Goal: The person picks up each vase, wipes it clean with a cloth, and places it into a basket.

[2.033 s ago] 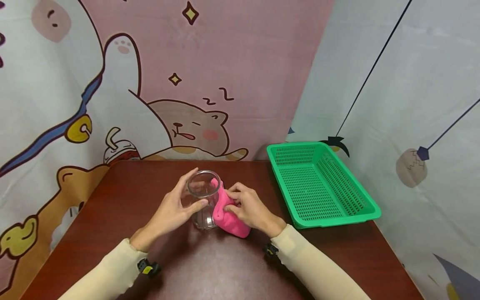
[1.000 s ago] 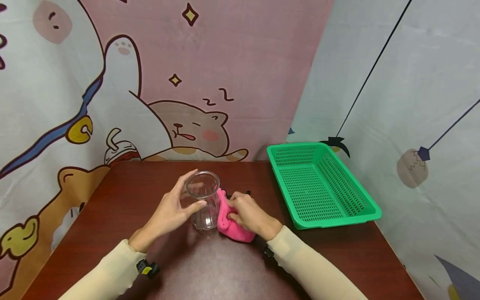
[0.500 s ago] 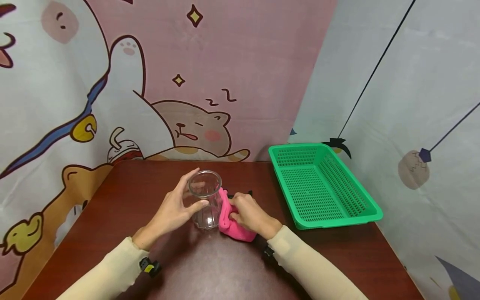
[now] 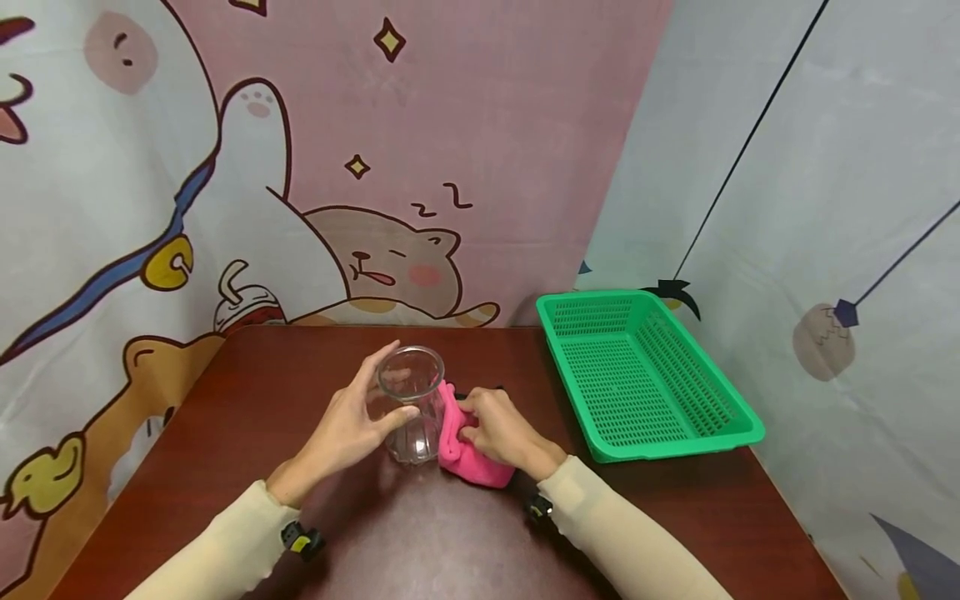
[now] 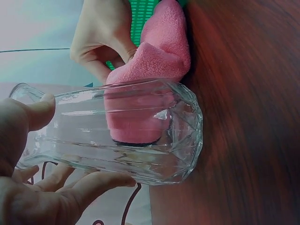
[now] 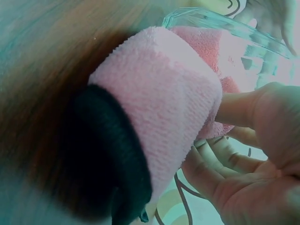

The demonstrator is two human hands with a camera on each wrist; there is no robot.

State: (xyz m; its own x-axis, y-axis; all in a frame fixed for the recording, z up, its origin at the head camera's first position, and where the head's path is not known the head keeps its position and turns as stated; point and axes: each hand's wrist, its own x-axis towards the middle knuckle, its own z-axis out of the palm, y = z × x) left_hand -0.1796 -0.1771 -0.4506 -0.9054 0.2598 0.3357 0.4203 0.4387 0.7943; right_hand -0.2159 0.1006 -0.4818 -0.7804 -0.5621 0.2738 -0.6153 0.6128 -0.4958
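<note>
A clear glass vase (image 4: 417,440) with a round rim and faceted base stands upright on the table. My left hand (image 4: 352,421) grips it from the left near the top, thumb in front and fingers behind. In the left wrist view the glass vase (image 5: 89,112) shows lengthwise, pink fabric visible through it. My right hand (image 4: 501,429) pinches a fuzzy pink cloth (image 4: 474,463) against the vase's right side. The bunched cloth (image 6: 154,89) has a black edge in the right wrist view, and hides part of the glass there.
A green plastic basket (image 4: 675,448) with perforated walls sits at the back right of the dark reddish-brown table (image 4: 420,542). A cartoon-printed curtain (image 4: 480,100) hangs along the table's back and sides.
Since two seconds ago, my right hand and the cloth have shifted slightly right and down along the vase, away from its rim. My left hand keeps its hold.
</note>
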